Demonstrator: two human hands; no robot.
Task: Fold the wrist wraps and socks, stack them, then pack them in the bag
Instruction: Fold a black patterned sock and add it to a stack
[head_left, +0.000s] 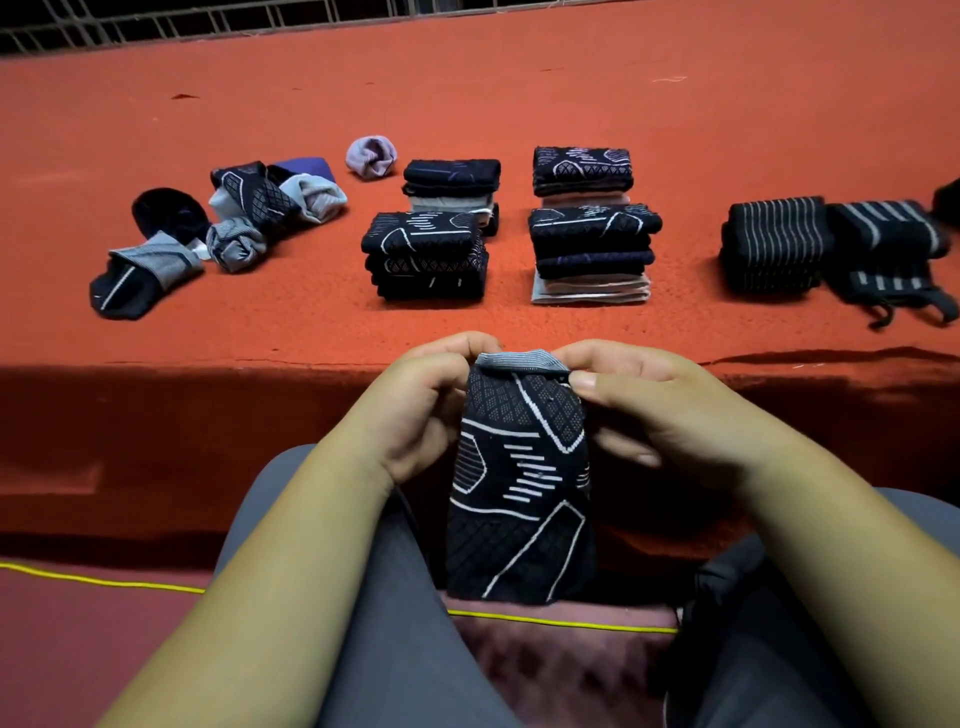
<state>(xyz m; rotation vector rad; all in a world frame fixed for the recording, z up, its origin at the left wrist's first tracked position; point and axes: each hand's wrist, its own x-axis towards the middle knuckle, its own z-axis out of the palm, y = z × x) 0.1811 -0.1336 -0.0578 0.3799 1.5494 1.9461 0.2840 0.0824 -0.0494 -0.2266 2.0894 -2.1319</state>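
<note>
Sock (519, 493) hangs lengthwise, cuff up, toe down, both hands (421, 410) (649, 410) pinching its grey cuff.

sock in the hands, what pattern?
Black sock with white lines and dotted diamonds, grey cuff; head view.

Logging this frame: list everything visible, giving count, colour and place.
held sock: one, black with white lines and a grey cuff, hanging over the lap
folded sock stacks: four, mostly black with some pale layers, middle of the surface
loose socks: several, black and grey, heaped at left
rolled sock: one, lilac, just beyond the heap
wrist wraps: two bundles, black with pale stripes, at right
red surface: one, orange-red, under all of these
yellow cord: one, yellow, on the floor
trousers: grey, bottom
left hand: pinches the cuff's left end
right hand: pinches the cuff's right end
</note>
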